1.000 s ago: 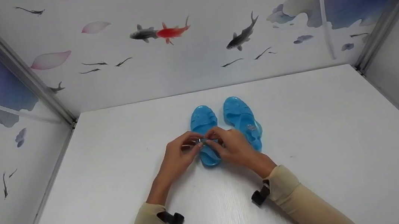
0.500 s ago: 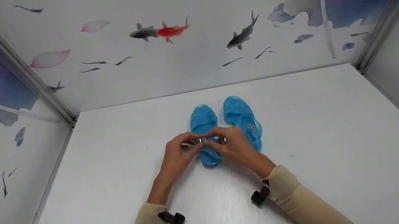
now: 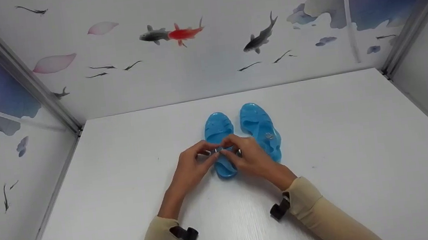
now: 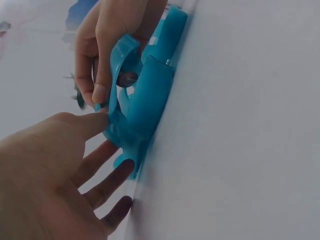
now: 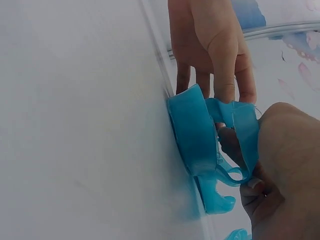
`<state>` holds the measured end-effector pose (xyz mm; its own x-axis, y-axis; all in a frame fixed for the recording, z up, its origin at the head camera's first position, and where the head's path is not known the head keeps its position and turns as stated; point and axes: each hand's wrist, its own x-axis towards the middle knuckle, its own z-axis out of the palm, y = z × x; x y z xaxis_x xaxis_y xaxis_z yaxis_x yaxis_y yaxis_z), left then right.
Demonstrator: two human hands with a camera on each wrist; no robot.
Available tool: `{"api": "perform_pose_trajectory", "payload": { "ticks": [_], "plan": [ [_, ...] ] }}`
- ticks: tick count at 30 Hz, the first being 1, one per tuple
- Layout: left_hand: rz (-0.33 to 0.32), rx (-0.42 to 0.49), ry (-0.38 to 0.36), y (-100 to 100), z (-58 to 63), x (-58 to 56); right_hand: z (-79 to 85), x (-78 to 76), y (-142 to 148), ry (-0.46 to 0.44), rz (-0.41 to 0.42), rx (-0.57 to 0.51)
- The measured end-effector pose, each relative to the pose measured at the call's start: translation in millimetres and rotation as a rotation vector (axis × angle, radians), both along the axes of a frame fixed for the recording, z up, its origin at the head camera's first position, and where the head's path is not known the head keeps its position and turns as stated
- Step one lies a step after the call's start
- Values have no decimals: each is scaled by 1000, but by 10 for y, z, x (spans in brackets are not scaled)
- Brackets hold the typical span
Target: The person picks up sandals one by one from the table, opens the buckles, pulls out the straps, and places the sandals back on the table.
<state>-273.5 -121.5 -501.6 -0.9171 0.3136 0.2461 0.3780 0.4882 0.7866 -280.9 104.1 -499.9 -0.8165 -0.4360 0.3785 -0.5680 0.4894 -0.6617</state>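
Note:
Two blue jelly sandals lie on the white table; the left sandal [image 3: 217,124] is between my hands, the right sandal [image 3: 256,120] just right of it. My left hand [image 3: 192,166] pinches the left sandal's ankle strap between thumb and index finger. From the other side my right hand [image 3: 251,157] pinches the same strap, its fingertips almost meeting the left's. A small shiny buckle shows between the fingertips, mostly hidden. In the left wrist view the strap [image 4: 118,62] arches above the sandal; the right wrist view shows the lifted strap [image 5: 246,131] too.
The white table [image 3: 135,209] spreads around the sandals. A back wall [image 3: 208,68] printed with fish and petals rises behind them, with side walls left and right. A black wrist camera [image 3: 186,234] sits at each beige cuff.
Both hands stay at the left sandal's strap, with only small shifts of the fingertips at the buckle. The sandals have not visibly moved.

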Motion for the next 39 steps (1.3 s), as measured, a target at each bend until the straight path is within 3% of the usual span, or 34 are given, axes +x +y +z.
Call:
{"api": "perform_pose_trajectory", "payload": {
  "ticks": [16,28,39],
  "plan": [
    [-94,-4,-40,-25,103,-22,18,4,32,-91,38,6],
    [-75,18,-93,-56,63,-29,-15,-14,37,-134,76,-103],
    [-34,-37,-31,17,75,-14,2,-2,7,-67,31,-83]
  ]
}}
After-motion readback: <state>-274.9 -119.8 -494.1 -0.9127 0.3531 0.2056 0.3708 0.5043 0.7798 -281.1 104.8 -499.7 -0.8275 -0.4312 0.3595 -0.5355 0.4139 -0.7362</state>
